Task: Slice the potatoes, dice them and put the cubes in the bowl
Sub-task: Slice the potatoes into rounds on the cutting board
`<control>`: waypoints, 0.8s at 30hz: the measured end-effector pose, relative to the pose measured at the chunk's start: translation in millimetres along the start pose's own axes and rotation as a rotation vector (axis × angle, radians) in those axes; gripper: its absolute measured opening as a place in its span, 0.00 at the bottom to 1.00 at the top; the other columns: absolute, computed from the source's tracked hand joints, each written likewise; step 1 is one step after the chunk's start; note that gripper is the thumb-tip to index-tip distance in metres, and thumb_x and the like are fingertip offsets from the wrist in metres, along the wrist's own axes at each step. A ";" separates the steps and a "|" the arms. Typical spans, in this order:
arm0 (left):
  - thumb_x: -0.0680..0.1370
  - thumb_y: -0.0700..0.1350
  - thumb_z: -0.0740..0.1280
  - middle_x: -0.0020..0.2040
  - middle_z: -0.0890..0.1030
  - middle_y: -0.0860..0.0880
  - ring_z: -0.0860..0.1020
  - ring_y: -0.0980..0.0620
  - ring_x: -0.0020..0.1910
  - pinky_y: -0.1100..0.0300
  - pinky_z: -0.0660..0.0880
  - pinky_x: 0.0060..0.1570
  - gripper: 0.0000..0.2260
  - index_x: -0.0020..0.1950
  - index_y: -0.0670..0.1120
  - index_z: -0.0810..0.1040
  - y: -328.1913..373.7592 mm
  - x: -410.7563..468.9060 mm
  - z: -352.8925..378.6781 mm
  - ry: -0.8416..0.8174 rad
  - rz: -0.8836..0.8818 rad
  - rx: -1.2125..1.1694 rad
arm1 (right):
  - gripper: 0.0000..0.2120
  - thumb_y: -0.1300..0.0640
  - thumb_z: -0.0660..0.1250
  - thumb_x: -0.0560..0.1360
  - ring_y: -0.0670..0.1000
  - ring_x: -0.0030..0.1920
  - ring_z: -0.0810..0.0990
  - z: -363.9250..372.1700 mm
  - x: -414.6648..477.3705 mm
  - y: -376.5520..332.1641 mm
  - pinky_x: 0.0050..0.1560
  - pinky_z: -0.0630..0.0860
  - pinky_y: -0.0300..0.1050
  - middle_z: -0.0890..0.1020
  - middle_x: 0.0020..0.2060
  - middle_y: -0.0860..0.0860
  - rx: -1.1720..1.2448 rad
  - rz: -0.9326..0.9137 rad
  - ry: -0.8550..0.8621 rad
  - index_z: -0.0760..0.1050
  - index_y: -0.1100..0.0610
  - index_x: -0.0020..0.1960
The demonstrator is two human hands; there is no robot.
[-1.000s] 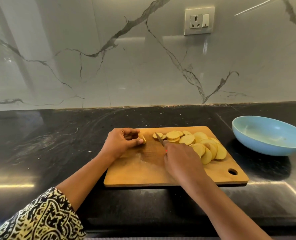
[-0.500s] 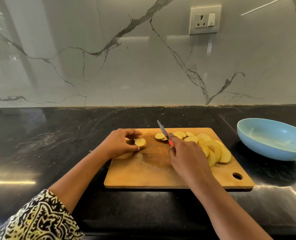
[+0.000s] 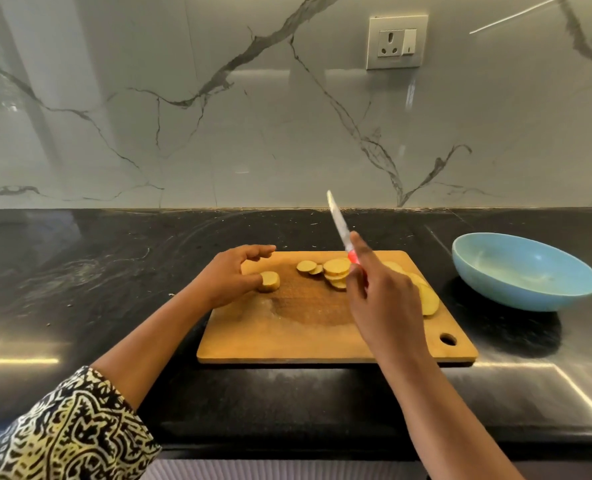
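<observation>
A wooden cutting board (image 3: 287, 337) lies on the black counter. A short potato end piece (image 3: 270, 280) sits at its left, and my left hand (image 3: 230, 277) touches it with the thumb while the fingers arch loosely above. Several round potato slices (image 3: 336, 268) lie along the board's back and right, partly hidden by my right hand (image 3: 381, 303). That hand grips a knife (image 3: 339, 226) by its red handle, blade lifted and pointing up and away. A light blue bowl (image 3: 526, 271) stands to the right of the board, holding nothing.
The black stone counter (image 3: 80, 289) stretches left and in front of the board. A marble backsplash with a wall socket (image 3: 396, 41) rises behind. My patterned sleeve (image 3: 66, 434) shows at the lower left.
My right hand has raised the knife off the board, tip now pointing up. My left hand has loosened its grip on the potato end, fingers lifted off it.
</observation>
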State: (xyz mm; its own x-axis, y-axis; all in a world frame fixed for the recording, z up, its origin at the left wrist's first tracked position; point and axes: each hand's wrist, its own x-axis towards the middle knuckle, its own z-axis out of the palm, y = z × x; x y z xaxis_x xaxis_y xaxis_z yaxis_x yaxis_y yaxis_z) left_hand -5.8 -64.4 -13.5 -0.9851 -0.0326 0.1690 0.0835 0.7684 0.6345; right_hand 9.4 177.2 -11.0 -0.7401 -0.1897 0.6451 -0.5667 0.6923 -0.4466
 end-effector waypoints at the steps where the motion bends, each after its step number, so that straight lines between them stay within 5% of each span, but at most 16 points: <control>1: 0.77 0.41 0.67 0.61 0.73 0.57 0.70 0.57 0.60 0.60 0.65 0.61 0.23 0.70 0.55 0.69 1.9 -1.3 -0.6 0.032 0.005 -0.012 | 0.25 0.58 0.64 0.78 0.42 0.28 0.71 -4.4 -2.7 6.5 0.30 0.69 0.33 0.77 0.33 0.46 0.018 -0.010 0.053 0.65 0.54 0.74; 6: 0.78 0.43 0.66 0.65 0.75 0.53 0.71 0.53 0.65 0.52 0.64 0.67 0.20 0.68 0.53 0.71 -1.2 -5.7 -6.8 -0.012 -0.043 -0.033 | 0.24 0.60 0.65 0.77 0.47 0.28 0.75 -18.4 -7.1 29.6 0.30 0.78 0.49 0.80 0.32 0.50 -0.015 -0.011 0.095 0.67 0.54 0.73; 11: 0.75 0.54 0.68 0.70 0.68 0.52 0.67 0.53 0.67 0.57 0.63 0.65 0.25 0.71 0.52 0.69 0.3 -7.7 1.3 -0.125 -0.024 0.178 | 0.27 0.62 0.69 0.74 0.41 0.26 0.69 -8.2 -13.3 11.9 0.25 0.70 0.37 0.73 0.29 0.45 -0.021 -0.124 0.003 0.68 0.56 0.71; 16: 0.73 0.50 0.72 0.60 0.74 0.51 0.74 0.56 0.52 0.61 0.72 0.56 0.21 0.65 0.52 0.75 4.8 -4.2 2.8 0.023 0.044 0.154 | 0.27 0.60 0.69 0.74 0.42 0.26 0.71 -3.8 -16.3 7.9 0.25 0.74 0.41 0.77 0.29 0.47 -0.047 -0.160 -0.013 0.68 0.56 0.72; 20: 0.71 0.40 0.74 0.59 0.76 0.54 0.76 0.58 0.49 0.68 0.75 0.45 0.25 0.65 0.55 0.73 3.4 -8.6 0.7 0.170 0.197 0.019 | 0.27 0.60 0.70 0.74 0.41 0.26 0.69 -4.3 -16.7 7.7 0.26 0.70 0.37 0.76 0.29 0.45 -0.039 -0.133 -0.008 0.68 0.56 0.71; 24: 0.73 0.39 0.72 0.57 0.75 0.57 0.75 0.60 0.45 0.67 0.73 0.44 0.27 0.69 0.55 0.70 10.5 -7.0 4.1 0.117 0.202 0.134 | 0.26 0.60 0.70 0.74 0.41 0.25 0.68 -1.6 -17.4 4.9 0.25 0.66 0.36 0.76 0.28 0.45 -0.043 -0.134 -0.018 0.69 0.56 0.71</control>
State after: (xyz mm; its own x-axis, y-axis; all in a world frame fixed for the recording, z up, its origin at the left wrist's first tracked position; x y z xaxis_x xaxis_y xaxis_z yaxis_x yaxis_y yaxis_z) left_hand 1.3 -53.5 -11.2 -0.9257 0.0620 0.3731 0.2481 0.8441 0.4753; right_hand 20.1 185.0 -23.5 -0.6656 -0.2942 0.6858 -0.6449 0.6892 -0.3302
